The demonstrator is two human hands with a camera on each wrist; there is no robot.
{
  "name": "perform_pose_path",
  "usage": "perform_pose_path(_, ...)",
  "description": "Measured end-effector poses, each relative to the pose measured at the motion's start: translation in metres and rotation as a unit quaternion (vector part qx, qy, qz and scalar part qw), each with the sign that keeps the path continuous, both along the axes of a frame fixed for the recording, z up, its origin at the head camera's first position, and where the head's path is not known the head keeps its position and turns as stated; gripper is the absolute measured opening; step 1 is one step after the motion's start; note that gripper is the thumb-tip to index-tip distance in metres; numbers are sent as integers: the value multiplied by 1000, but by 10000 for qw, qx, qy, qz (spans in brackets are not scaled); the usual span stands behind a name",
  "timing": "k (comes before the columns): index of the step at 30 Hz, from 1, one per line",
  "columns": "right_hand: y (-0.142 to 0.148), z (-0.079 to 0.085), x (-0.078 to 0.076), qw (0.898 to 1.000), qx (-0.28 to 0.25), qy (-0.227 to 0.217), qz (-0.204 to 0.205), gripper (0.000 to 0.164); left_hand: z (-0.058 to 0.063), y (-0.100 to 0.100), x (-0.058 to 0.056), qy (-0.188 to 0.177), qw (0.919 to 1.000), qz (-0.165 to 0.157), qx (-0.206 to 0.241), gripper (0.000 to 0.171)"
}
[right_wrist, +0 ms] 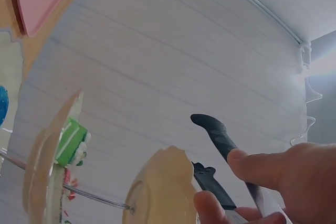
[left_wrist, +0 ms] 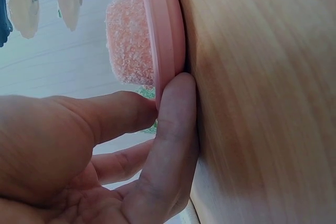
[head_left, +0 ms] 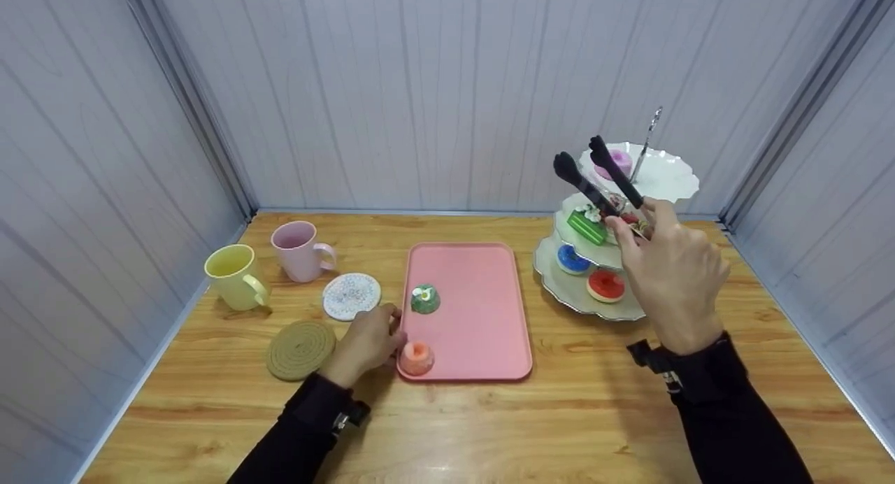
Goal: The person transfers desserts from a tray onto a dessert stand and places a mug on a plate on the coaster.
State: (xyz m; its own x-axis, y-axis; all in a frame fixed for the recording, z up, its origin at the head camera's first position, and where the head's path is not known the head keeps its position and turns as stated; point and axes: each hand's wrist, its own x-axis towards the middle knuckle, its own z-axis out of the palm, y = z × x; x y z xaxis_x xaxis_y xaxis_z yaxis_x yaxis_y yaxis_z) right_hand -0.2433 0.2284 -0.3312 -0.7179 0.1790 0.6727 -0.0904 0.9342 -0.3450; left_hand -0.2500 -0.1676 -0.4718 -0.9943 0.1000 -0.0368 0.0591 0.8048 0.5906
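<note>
My left hand (head_left: 367, 337) pinches the left rim of a pink tray (head_left: 475, 323); in the left wrist view the thumb lies on the rim and a finger on its outer side. An orange ring-shaped cake (head_left: 417, 358) and a green cake with a white flower (head_left: 425, 299) stand along that side. My right hand (head_left: 675, 281) holds black-tipped tongs (right_wrist: 221, 139), their tips apart with nothing between them. The tongs are raised in front of a three-tier stand (head_left: 668, 180) bearing a pink ring cake (head_left: 617, 164), a green cake slice (head_left: 587, 227), and blue (head_left: 573, 259) and red doughnuts (head_left: 606, 286).
To the left stand a yellow mug (head_left: 236, 281) and a pink mug (head_left: 298, 253). A speckled white coaster (head_left: 352, 295) and a brown woven coaster (head_left: 299, 350) lie near my left hand. Panel walls (head_left: 433, 99) enclose the wooden table (head_left: 475, 428) at the back and sides.
</note>
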Motion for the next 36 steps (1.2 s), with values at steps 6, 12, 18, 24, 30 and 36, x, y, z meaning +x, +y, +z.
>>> perform_pose_path(6, -4, -13, -3, 9984, -135, 105, 547, 52, 1, 1, 2, 76, 9999, 18, 140, 29)
perform_pose_path(12, -9, -30, -5, 9962, -65, 101, 868, 55, 1, 1, 2, 37, 10000, 25, 52, 32)
perform_pose_path(18, -15, -48, -10, 9911, -25, -2, 1329, 53, 1, 0, 2, 18, 10000, -12, 34, 34)
perform_pose_path(24, -22, -66, -17, 9871, 284, -49, 1573, 56, 0, 1, 1, 16, 10000, -19, 42, 33)
perform_pose_path(30, -31, -80, -20, 9824, 424, -246, 1801, 56, -1, 1, 1, 140, 9999, -46, 80, 32)
perform_pose_path(36, -40, -91, -24, 9783, 639, -461, 1914, 54, 0, 1, 2, 209, 9996, -28, 196, 32)
